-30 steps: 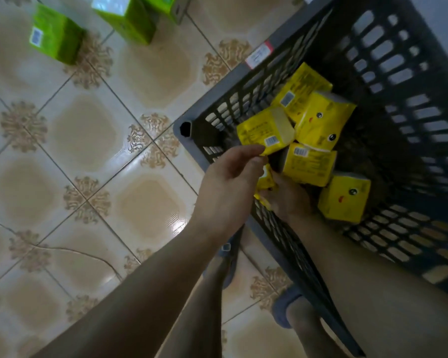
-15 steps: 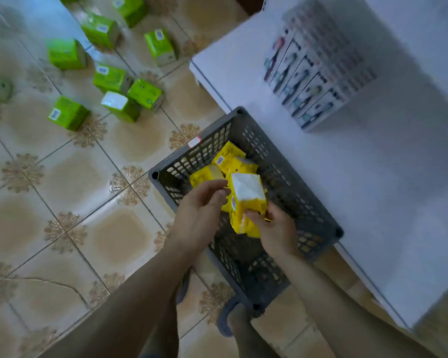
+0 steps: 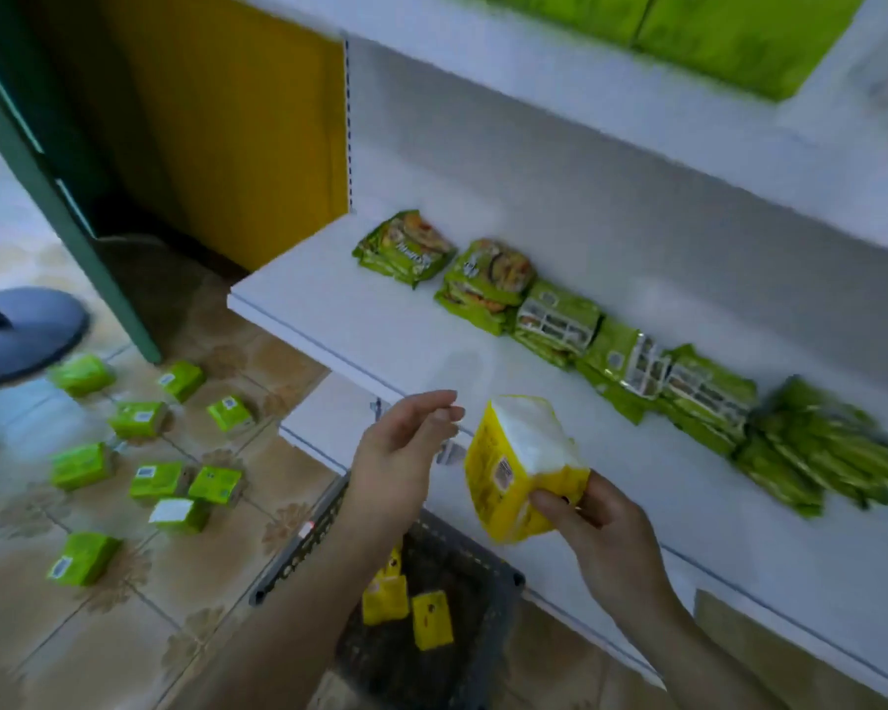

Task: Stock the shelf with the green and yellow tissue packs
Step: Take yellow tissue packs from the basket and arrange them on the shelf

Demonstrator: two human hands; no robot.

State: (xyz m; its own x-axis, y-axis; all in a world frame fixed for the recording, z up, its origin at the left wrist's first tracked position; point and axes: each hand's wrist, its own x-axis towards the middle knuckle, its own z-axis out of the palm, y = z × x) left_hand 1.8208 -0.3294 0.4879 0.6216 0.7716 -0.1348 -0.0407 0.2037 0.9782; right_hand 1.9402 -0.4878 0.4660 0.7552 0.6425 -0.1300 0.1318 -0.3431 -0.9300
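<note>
My right hand grips a yellow tissue pack by its lower end and holds it up in front of the white shelf. My left hand hovers just left of the pack, fingers loosely bent and holding nothing. Below my arms stands a dark plastic basket with more yellow tissue packs inside. Several green tissue packs lie scattered on the tiled floor at the left.
Green snack packets stand in a row along the back of the shelf. Large green packs fill the shelf above. A yellow panel and a green post stand at the left, with a round grey stand base on the floor.
I have lifted the yellow pack out of the basket and up to shelf height. My view rose from the basket to the shelf. My left hand came away from the packs.
</note>
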